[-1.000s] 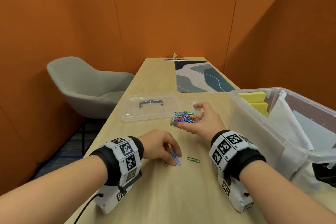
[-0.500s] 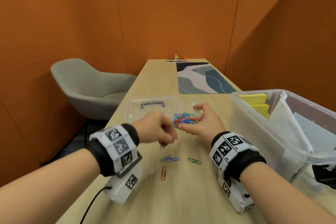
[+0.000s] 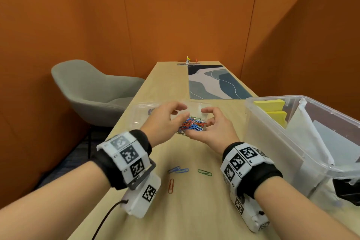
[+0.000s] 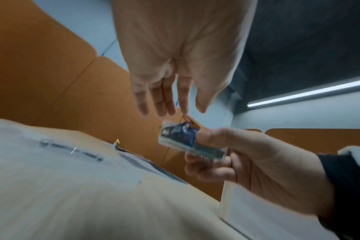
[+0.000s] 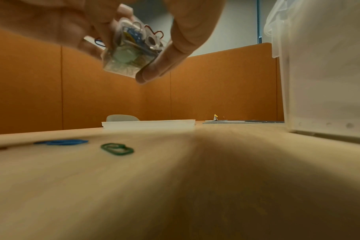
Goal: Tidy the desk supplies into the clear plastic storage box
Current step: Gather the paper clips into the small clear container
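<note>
My right hand (image 3: 197,122) grips a small clear case (image 3: 191,124) heaped with coloured paper clips, lifted just off the wooden desk. From below, its thumb and fingers pinch the case (image 5: 131,48) at its sides. My left hand (image 3: 182,112) hovers over the case (image 4: 181,138) with straight fingers (image 4: 162,105) and holds nothing I can see. Loose on the desk near my wrists lie blue clips (image 3: 179,170), a green clip (image 3: 204,172) and a red clip (image 3: 171,185). The clear plastic storage box (image 3: 268,148) stands open on the right.
The box holds yellow sticky-note pads (image 3: 272,107) and white sheets. Its flat clear lid (image 3: 139,117) lies on the desk beyond my left hand. A patterned desk mat (image 3: 216,82) covers the far end. A grey chair (image 3: 87,91) stands left of the desk. Orange partitions enclose it.
My left hand left the loose clips on the desk, rose and moved forward over the case, its fingers uncurling. My right hand kept hold of the case.
</note>
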